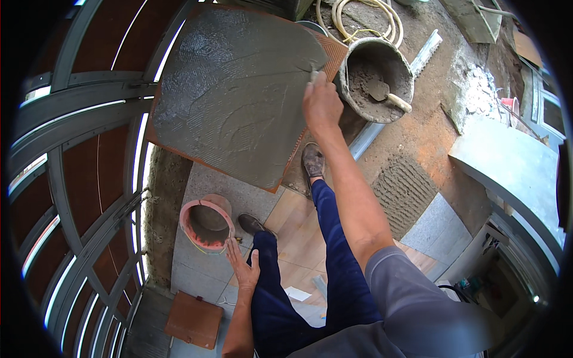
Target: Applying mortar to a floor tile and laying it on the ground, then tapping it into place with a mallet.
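Note:
A large reddish-brown tile [154,132] lies at the far left, its upper face coated with wet grey mortar [239,101]. At its right edge my right hand [324,106] is closed around a small trowel [313,73]; the hand and mortar hide most of the tool. My left hand [243,267] is held by my left knee with fingers stretched out and nothing in them. Its fingertips are near the rim of a pink bucket [186,224]; whether they touch it I cannot tell. Right of the tile stands a dark mortar bucket [407,83] with a pale-handled trowel [382,92] lying in its mortar.
A metal gate [71,197] runs along the left. A coiled hose [399,24] lies beyond the mortar bucket. Ridged mortar [403,194] covers floor beside grey tiles [436,230] on the right. A metal straightedge [365,142] passes by the bucket. A brown box [194,320] sits lower left.

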Tool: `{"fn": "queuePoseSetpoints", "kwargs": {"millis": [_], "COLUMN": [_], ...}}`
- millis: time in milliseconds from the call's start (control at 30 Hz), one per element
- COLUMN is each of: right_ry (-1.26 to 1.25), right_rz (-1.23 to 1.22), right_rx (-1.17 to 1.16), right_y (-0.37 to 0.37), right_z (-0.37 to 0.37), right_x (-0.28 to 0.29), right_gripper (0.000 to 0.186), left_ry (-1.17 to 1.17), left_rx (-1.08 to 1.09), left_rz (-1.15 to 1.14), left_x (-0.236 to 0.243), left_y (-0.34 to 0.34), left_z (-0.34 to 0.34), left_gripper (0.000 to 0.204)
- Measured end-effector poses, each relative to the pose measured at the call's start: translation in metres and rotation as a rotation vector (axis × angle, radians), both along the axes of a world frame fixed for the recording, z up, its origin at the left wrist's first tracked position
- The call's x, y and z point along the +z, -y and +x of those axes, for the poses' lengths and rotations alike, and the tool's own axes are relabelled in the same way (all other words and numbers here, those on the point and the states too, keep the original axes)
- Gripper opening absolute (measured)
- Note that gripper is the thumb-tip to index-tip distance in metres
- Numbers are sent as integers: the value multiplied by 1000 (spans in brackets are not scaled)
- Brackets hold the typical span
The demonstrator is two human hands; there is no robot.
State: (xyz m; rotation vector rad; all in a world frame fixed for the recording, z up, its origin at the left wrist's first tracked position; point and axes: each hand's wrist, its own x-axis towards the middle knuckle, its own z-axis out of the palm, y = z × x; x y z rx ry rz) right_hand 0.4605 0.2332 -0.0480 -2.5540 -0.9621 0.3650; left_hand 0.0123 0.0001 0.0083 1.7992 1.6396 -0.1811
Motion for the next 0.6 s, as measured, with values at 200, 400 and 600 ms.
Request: {"fn": "queuePoseSetpoints", "kwargs": {"millis": [200, 400, 600], "right_ry": [26, 12, 67], "right_rz": [-53, 94, 35], "right_rx": [-122, -12, 63], "right_y": [93, 63, 61], "right_z": [32, 48, 75], "right_x": [1, 10, -14], "right_gripper": [41, 28, 31], "left_ry": [-16, -3, 26], "left_rx": [-32, -46, -37], "left_rz": [-7, -11, 14], "left_x": [-2, -6, -8], "left_y": [-4, -3, -2], "left_z": [3, 7, 6], "left_gripper": [90, 89, 89]}}
